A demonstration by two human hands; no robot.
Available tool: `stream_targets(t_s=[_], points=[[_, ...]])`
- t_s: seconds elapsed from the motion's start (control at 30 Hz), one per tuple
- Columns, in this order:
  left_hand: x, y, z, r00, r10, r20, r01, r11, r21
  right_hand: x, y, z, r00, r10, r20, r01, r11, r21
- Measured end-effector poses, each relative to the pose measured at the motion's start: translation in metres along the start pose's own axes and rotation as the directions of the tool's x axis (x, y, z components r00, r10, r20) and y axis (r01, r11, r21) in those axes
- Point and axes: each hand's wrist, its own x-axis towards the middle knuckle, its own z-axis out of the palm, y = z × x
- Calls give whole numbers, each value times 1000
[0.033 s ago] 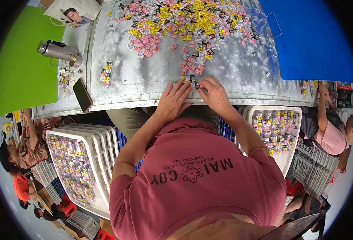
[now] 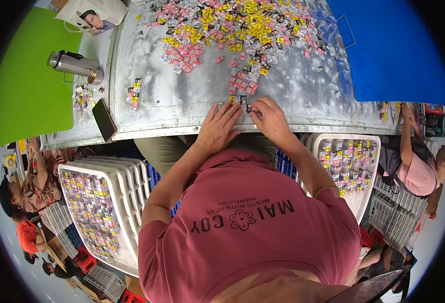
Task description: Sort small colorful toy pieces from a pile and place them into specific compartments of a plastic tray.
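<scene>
So just one view here: a head-worn fisheye, pointed steeply down and slightly forward. The grey tabletop (image 2: 182,96) is seen from close above, filling the upper half. The wearer's own red shirt (image 2: 247,232) is caught below, and straight edges get bent toward the dark rim.

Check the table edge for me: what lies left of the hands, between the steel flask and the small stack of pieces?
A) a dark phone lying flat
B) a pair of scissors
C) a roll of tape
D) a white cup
A: a dark phone lies flat at the table's near edge, below the steel flask and left of the small stack of pieces.
</scene>
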Motion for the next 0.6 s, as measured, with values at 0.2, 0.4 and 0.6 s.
stream_targets(t_s=[0.2, 0.4, 0.6], points=[[-1, 0, 1, 1000, -14, -1, 14, 1000, -5, 0, 9, -6, 989, -146, 17, 146, 989, -25], [2, 0, 5, 1000, 6, -16, -6, 1000, -17, -7, 20, -15, 973, -223, 59, 229, 961, -156], [6, 1, -6, 1000, -16, -27, 15, 999, -31, -22, 20, -12, 974, -218, 55, 223, 969, -104]])
